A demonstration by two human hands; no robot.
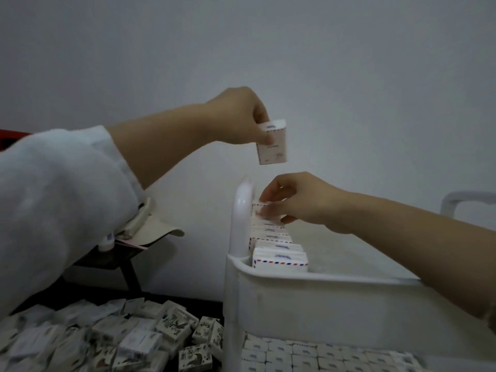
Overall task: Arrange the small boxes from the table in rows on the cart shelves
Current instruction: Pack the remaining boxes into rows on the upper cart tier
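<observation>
My left hand (pixel 239 115) pinches a small white box (pixel 273 143) with a striped airmail edge and holds it in the air above the white cart (pixel 322 299). Below it, my right hand (pixel 298 201) grips the far box (pixel 259 209) of a row of small boxes (pixel 279 253) standing on edge along the left side of the cart's top shelf. The lower shelf (pixel 322 355) holds flat rows of white boxes. A loose pile of small boxes (pixel 107 336) lies on the dark table at the lower left.
The cart's white handle loop (pixel 243 218) rises just left of the row. Another handle (pixel 467 200) shows at the far right. A beige cap (pixel 153 226) and papers lie on a dark stand by the wall.
</observation>
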